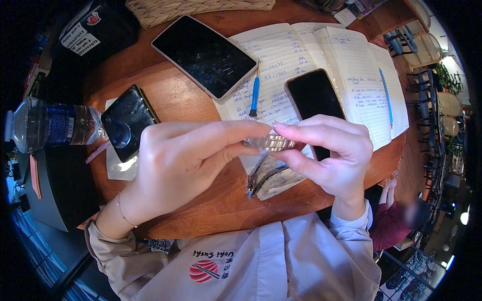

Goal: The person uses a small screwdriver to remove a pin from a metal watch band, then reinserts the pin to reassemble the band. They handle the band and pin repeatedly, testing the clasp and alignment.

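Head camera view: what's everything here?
Metal band: 1, silver, centre
Strap: 1, dark, below band
Tablet: 1, black, upper centre
Bottle: 1, clear, left
Left phone: 1, black, left
Notebook pages: several, white, upper right
Right phone: 1, black, on pages
Screwdriver: 1, blue, on pages
Pen: 1, blue, on pages
Basket: 1, tan, top
Box: 1, black, upper left
Table: 1, brown, centre
Chairs: several, beige, right
Person: 1, dark-red top, right
Left hand, right hand: 1 each, grey sleeves, at band

Bright light pales the left hand point(173, 163), the wooden table point(186, 213) gleams warmly, and curved edges fade to black.
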Available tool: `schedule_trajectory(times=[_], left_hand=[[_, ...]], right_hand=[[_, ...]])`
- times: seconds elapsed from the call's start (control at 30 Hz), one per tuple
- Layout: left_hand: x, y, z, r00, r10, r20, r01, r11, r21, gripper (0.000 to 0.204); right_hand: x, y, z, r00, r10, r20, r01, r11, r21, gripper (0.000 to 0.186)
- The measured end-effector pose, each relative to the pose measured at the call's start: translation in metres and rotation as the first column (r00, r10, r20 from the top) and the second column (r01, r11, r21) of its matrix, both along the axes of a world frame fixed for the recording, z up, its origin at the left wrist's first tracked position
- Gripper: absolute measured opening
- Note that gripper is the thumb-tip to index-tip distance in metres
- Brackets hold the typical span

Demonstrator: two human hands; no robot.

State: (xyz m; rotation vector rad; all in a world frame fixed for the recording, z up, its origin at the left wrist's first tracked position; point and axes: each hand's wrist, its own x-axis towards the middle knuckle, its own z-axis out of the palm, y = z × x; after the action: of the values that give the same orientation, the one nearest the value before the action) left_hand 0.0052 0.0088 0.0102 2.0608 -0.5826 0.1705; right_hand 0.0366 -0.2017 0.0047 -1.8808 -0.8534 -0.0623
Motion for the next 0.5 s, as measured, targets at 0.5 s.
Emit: schedule_trajectory(times=[0.5], left_hand=[[-0.0013,-0.0034,0.0021,0.965,0.012,-0.263,-0.046,0.991,-0.124,0.014]], right_hand=[[-0.0029,0.0013,0.0011,0.964,-0.055,-0.262,0.074,0.995,0.065,0.011]])
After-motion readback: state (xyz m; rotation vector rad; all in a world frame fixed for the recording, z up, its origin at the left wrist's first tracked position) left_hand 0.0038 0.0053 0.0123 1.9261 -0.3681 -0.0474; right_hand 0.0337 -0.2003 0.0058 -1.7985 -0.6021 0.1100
